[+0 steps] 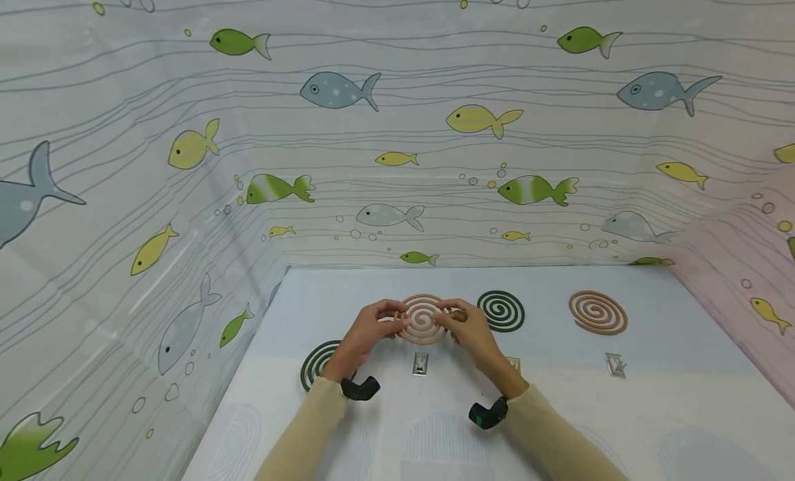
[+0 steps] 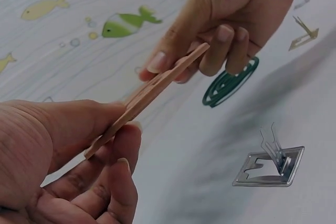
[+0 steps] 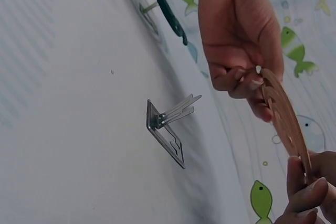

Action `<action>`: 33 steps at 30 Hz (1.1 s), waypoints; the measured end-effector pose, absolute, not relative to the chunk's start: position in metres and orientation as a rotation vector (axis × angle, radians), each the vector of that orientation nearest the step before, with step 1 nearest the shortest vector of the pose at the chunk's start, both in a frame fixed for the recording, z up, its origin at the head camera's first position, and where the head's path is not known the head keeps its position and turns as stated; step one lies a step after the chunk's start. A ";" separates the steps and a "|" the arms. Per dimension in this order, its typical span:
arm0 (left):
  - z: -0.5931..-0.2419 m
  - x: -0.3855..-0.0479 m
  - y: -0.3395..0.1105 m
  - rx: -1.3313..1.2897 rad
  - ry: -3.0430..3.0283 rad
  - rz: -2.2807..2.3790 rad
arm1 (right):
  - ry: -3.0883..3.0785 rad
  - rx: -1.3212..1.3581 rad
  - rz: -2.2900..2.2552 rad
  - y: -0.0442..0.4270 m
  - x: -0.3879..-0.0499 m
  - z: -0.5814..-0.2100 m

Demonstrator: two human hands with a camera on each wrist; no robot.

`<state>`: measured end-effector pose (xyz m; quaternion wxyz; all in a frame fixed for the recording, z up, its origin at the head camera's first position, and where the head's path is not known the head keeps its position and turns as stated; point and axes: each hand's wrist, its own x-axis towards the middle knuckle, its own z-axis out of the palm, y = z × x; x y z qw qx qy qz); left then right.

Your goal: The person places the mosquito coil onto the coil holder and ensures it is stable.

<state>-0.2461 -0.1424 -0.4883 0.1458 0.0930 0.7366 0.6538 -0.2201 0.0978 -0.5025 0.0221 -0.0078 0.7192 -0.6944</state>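
Both hands hold a brown mosquito coil (image 1: 423, 319) between them above the table. My left hand (image 1: 365, 330) pinches its left edge between thumb and fingers; my right hand (image 1: 472, 331) pinches the right edge the same way. In the left wrist view the coil (image 2: 149, 95) is seen nearly edge-on and tilted. Below it on the table lies a metal coil stand (image 1: 420, 364) with its prongs bent up, as the right wrist view shows on this stand (image 3: 167, 129). A dark green coil (image 1: 318, 362) is partly hidden behind my left wrist.
Farther back lie another green coil (image 1: 500, 311) and a second brown coil (image 1: 598, 312). A gold-coloured stand (image 1: 514, 364) is partly covered by my right forearm, and a silver stand (image 1: 615, 365) lies to the right. Fish-patterned sheeting (image 1: 435, 143) walls the white table (image 1: 559, 426).
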 end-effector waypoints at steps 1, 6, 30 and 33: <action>-0.488 -0.245 -0.143 0.268 2.121 1.877 | 2.230 -0.024 -2.145 0.098 -0.220 -0.503; -0.488 -0.240 -0.145 0.292 2.125 1.858 | 2.238 -0.026 -2.109 0.098 -0.217 -0.505; -0.493 -0.226 -0.152 0.387 2.088 1.833 | 2.212 -0.078 -2.091 0.097 -0.201 -0.511; -0.494 -0.224 -0.152 0.388 2.077 1.832 | 2.210 -0.087 -2.082 0.097 -0.200 -0.512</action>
